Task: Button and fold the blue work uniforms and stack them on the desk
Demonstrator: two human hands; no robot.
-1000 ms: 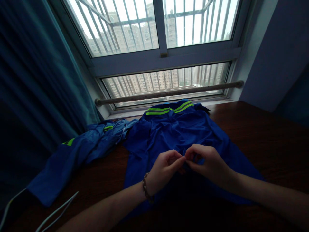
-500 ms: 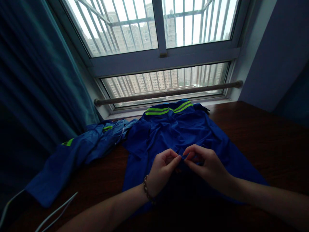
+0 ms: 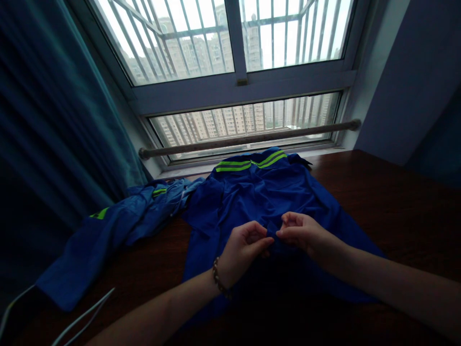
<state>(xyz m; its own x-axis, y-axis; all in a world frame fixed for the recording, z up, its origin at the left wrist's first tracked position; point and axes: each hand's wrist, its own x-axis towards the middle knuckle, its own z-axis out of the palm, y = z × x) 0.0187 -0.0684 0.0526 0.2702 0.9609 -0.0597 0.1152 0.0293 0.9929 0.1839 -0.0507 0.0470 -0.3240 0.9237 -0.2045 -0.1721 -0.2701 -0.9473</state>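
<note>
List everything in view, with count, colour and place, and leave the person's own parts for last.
Spread garment: one, blue with neon-green stripes, middle of the table
Crumpled garment: one, blue with neon-green patches, left side
Table: one, dark reddish-brown, under both garments
Thin strips: at least two, whitish, lower left; identity unclear
Curtain: one, blue-teal, far left
Window: one, grey-framed, behind the table
Rail: one, greyish, across the lower pane
Bars and buildings: several, grey and beige, outside
Wall: bluish-grey, right
Bracelet: one, brownish, left wrist
Left hand, right hand: one each, bare, at the spread garment
</note>
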